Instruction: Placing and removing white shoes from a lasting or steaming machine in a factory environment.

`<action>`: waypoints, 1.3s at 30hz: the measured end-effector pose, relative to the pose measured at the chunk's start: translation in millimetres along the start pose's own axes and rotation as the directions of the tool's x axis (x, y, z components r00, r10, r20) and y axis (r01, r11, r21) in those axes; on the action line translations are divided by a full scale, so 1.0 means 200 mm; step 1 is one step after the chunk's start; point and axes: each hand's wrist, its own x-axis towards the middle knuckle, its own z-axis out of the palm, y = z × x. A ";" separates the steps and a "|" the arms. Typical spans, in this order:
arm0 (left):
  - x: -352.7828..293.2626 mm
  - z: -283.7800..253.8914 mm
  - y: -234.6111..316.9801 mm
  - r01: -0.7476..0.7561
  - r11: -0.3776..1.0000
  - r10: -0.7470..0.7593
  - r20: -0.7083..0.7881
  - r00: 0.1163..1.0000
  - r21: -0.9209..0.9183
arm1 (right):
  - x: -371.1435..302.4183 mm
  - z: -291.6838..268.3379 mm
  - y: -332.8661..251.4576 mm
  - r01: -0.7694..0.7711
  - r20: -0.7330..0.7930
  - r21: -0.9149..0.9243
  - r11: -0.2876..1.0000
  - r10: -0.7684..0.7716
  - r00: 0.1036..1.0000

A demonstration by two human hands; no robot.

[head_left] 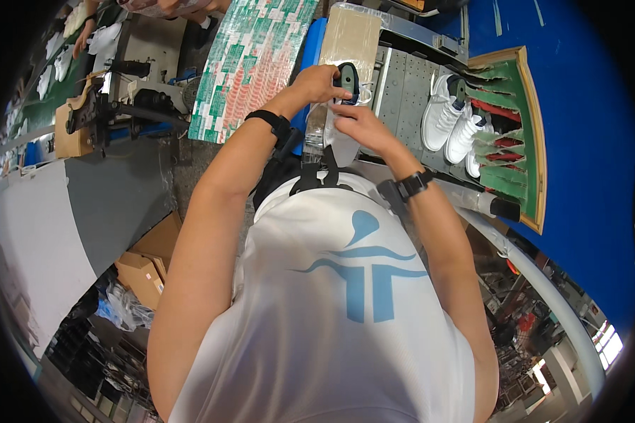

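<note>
A white shoe lies before me on the work surface, its toe end toward my body. Its collar is dark, and a green last fills the opening. My left hand is closed on the shoe's collar, with the thumb across the near edge of the opening. On the shoe's upper, just below the opening, my right hand has its thumb and bent fingers closed; its fingertips are partly hidden. A loose white lace shows beside the opening.
To the right, several white shoes sit on a perforated metal conveyor, by a wood-framed opening hung with torn green and red strips. A green, white and red patterned panel stands left. Machinery and cardboard boxes are farther left.
</note>
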 end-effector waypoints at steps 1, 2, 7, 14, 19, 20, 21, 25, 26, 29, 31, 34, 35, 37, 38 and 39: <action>0.01 0.01 0.01 -0.006 1.000 0.006 -0.004 1.000 -0.014 | 0.01 0.03 -0.03 -0.068 0.089 0.168 0.983 0.053 0.995; 0.00 0.01 0.00 -0.011 1.000 0.011 -0.001 1.000 -0.014 | 0.01 0.09 -0.06 0.016 0.264 0.140 0.990 -0.053 0.963; -0.01 -0.05 0.03 0.114 0.983 -0.089 0.170 0.981 -0.144 | -0.16 0.05 -0.14 0.086 0.476 -0.158 0.984 -0.001 0.880; -0.09 0.14 0.00 -0.151 0.945 0.112 -0.147 0.983 -0.292 | -0.29 -0.08 0.01 0.029 -0.260 -0.126 0.992 -0.061 0.964; -0.07 0.21 -0.01 -0.145 0.876 0.075 -0.168 0.983 -0.461 | -0.29 -0.04 0.09 0.144 -0.243 -0.529 0.836 -0.312 0.919; -0.07 0.22 -0.04 -0.136 0.838 0.055 -0.166 0.985 -0.529 | -0.34 -0.04 0.09 0.171 -0.189 -0.611 0.773 -0.352 0.917; -0.07 0.21 -0.02 -0.137 0.836 0.060 -0.159 0.985 -0.531 | -0.42 -0.05 0.06 0.163 -0.195 -0.610 0.776 -0.346 0.918; -0.10 0.13 0.02 0.019 0.775 -0.033 -0.010 0.999 -0.632 | -0.70 -0.10 -0.06 0.070 -0.118 -0.466 0.882 -0.140 0.983; -0.09 0.14 -0.01 -0.006 0.793 -0.020 -0.036 0.999 -0.609 | -0.73 -0.11 -0.06 0.052 -0.106 -0.384 0.922 -0.100 0.989; -0.07 0.16 -0.01 -0.042 0.795 0.012 -0.054 0.998 -0.605 | -0.66 -0.12 0.08 0.042 -0.111 -0.270 0.962 -0.074 0.991; -0.08 0.16 0.00 -0.039 0.803 0.020 -0.039 0.999 -0.595 | -0.53 -0.08 0.09 0.090 -0.186 -0.259 0.962 -0.141 0.972; -0.07 0.15 0.02 -0.021 0.814 0.007 -0.026 1.000 -0.581 | -0.32 -0.07 0.14 0.165 -0.266 -0.281 0.945 -0.242 0.933; -0.07 0.15 0.03 0.003 0.813 -0.012 -0.012 1.000 -0.583 | -0.29 -0.06 0.17 0.174 -0.274 -0.305 0.936 -0.261 0.926; -0.08 0.16 0.02 -0.011 0.814 -0.010 -0.033 0.999 -0.581 | -0.29 -0.05 0.17 0.152 -0.238 -0.369 0.917 -0.252 0.938; -0.08 0.16 0.01 0.008 0.815 -0.027 -0.024 0.999 -0.579 | -0.29 -0.05 0.17 0.129 -0.204 -0.434 0.892 -0.237 0.950; -0.09 0.15 0.02 0.027 0.815 -0.045 -0.016 0.999 -0.578 | -0.30 -0.05 0.17 0.131 -0.200 -0.434 0.891 -0.238 0.950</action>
